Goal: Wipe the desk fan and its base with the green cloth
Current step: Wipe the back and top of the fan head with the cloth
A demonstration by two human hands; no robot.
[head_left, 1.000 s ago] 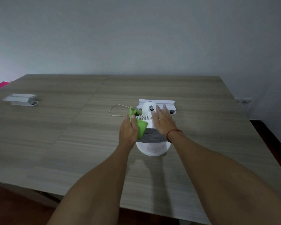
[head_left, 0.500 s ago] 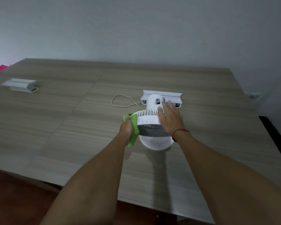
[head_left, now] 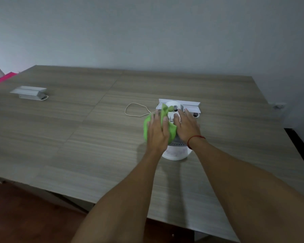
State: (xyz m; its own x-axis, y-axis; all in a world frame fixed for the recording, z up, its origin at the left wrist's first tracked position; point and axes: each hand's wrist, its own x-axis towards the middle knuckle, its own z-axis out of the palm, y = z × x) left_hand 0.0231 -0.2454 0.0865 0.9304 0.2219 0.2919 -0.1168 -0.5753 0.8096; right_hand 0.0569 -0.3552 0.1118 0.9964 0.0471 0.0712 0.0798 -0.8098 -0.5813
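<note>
A: Surface & room?

B: Wide wood-grain table [head_left: 77,134], seam lines across it, plain grey-blue wall [head_left: 147,32] behind. Dark reddish floor [head_left: 16,207] at near left. Far left on the table a small white box [head_left: 29,92] w/ a cord loop; a pink edge [head_left: 0,79] just beyond the table's far-left corner. Wall socket [head_left: 278,105] off the right edge.

A: Where's the fan?

B: White desk fan [head_left: 174,109] right of centre, head tipped so its dark grille [head_left: 176,142] faces near; round base [head_left: 176,153] sits nearest. Thin white cable [head_left: 135,109] loops to its left. A white rail-shaped piece [head_left: 191,104] lies just behind it.

A: Hands?

B: Both arms stretched forward. Left hand [head_left: 156,132] flat, fingers spread, pressing the green cloth [head_left: 146,127] onto the fan's left side; a cloth corner sticks up by the motor hub. Right hand [head_left: 187,128] also spread flat, palm down on the fan's right side, holding nothing, just bracing. Red string bracelet [head_left: 194,140] on that wrist
</note>
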